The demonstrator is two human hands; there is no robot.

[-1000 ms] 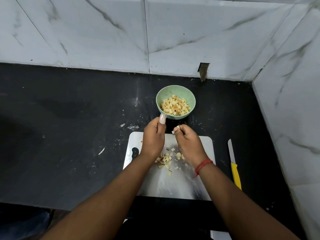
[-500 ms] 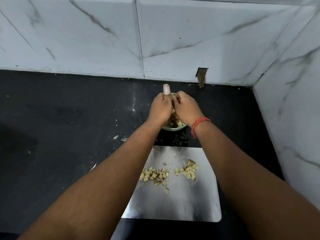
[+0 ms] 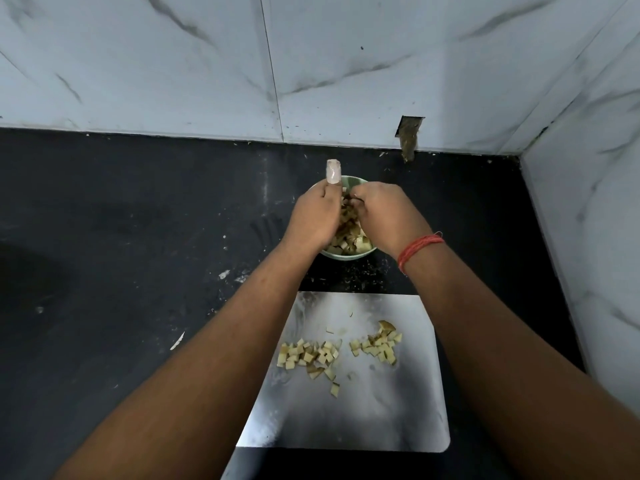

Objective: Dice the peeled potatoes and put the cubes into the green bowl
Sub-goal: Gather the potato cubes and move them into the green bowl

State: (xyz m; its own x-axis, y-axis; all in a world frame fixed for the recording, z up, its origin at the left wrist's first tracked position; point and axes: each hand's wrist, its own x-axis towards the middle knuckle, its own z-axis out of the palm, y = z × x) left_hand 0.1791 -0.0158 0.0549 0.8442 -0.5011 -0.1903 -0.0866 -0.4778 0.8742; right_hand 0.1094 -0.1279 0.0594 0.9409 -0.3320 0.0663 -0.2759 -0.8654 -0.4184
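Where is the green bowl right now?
In the head view, the green bowl sits on the black counter beyond the cutting board, beneath both hands.

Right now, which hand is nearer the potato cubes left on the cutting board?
Neither clearly: left hand and right hand are both over the green bowl, beyond the potato cubes.
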